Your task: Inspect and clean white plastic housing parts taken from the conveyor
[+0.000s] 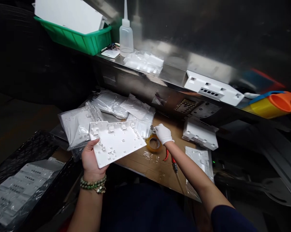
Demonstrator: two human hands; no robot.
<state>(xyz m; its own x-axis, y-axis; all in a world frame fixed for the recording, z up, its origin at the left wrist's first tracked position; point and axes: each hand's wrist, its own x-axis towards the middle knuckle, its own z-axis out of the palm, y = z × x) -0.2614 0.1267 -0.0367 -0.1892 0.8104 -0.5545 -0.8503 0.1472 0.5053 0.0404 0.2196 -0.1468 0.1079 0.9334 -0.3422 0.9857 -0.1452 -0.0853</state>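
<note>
My left hand, bare with a beaded bracelet on its wrist, grips a white plastic housing panel by its left edge. Clips and posts on the panel's inner side face up. My right hand, in a white glove, is closed just behind a roll of clear tape lying on the cardboard. A small silvery thing shows at its fingertips; I cannot make out its kind. Red-handled pliers lie below that hand, partly behind my forearm.
Bagged white parts lie at the left of the bench, and stacked white housings at the right. A shelf behind holds a green bin, a squeeze bottle, and a yellow-orange cup. A black crate stands lower left.
</note>
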